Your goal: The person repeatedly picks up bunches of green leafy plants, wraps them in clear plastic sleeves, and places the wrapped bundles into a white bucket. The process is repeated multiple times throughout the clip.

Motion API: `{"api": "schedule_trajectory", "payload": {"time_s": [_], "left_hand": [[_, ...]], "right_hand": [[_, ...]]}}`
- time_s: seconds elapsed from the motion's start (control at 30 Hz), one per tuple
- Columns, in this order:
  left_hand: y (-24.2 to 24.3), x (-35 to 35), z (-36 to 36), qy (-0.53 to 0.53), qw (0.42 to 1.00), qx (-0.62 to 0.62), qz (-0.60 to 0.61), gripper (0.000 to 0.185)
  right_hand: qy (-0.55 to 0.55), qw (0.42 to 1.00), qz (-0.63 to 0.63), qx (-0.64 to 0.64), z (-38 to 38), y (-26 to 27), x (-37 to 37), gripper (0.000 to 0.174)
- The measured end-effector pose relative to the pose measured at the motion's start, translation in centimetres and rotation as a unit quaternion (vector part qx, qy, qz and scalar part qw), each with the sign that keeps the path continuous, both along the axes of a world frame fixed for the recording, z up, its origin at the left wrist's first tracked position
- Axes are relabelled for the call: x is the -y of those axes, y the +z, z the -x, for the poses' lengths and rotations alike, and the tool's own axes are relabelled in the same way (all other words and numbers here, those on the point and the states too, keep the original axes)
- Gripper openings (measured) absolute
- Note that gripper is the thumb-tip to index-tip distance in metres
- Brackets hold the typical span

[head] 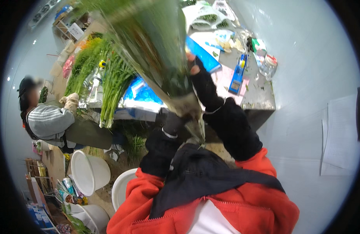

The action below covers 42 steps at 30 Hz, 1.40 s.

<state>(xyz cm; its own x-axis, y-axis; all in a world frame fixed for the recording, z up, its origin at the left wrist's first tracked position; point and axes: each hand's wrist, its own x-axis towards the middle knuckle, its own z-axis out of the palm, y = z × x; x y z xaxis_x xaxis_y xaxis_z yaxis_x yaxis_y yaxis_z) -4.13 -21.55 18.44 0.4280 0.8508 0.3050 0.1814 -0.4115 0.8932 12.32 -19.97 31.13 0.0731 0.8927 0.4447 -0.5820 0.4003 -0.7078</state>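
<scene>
A large bouquet of green stems in a clear wrapper [156, 52] rises before me, blurred at its top, its narrow end close to my apron. At its lower left side is my left hand [175, 121] in a dark fingerless covering, its fingers largely hidden. My right hand [196, 65], in a black fingerless glove or sleeve, lies against the wrapper's right side with fingertips showing. Behind the bouquet stands a worktable [260, 101]. On it, at the right, lies a blue tool or dispenser [238, 76] on pink paper.
Bundles of green stems [114, 84] hang over the table's left edge. A co-worker [48, 120] with light gloves stands at the left. White buckets [90, 172] are on the floor at lower left. A clear jar [268, 66] and wrapped greens [207, 19] sit on the table.
</scene>
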Motion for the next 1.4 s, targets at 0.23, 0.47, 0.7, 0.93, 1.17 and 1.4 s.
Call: {"api": "schedule_trajectory", "payload": {"time_s": [0.23, 0.47, 0.7, 0.93, 1.17, 1.4], "left_hand": [[1.7, -6.3, 0.1, 0.132, 0.856, 0.461, 0.191, 0.043], [1.7, -14.8, 1.0, 0.06, 0.763, 0.538, 0.352, 0.038], [-8.8, -18.2, -2.9, -0.006, 0.992, -0.017, 0.127, 0.041], [-16.3, -8.3, -8.9, -0.12, 0.553, 0.443, 0.696, 0.026], [-12.7, -11.1, -9.4, -0.086, 0.574, 0.444, 0.683, 0.013], [-11.7, -10.9, -10.1, -0.028, 0.616, 0.386, 0.686, 0.012]], "right_hand": [[-0.061, 0.865, 0.251, 0.431, -11.1, -12.0, 6.7, 0.061], [-0.248, 0.66, 0.253, 0.662, -13.5, -21.1, 13.6, 0.077], [-0.116, 0.612, 0.418, 0.661, -11.2, -20.8, 12.2, 0.053], [-0.148, 0.523, 0.444, 0.713, -5.7, -21.1, 11.2, 0.042], [-0.141, 0.468, 0.441, 0.753, -7.0, -20.9, 12.8, 0.045], [-0.075, 0.621, 0.432, 0.65, -9.5, -18.2, 11.5, 0.07]]}}
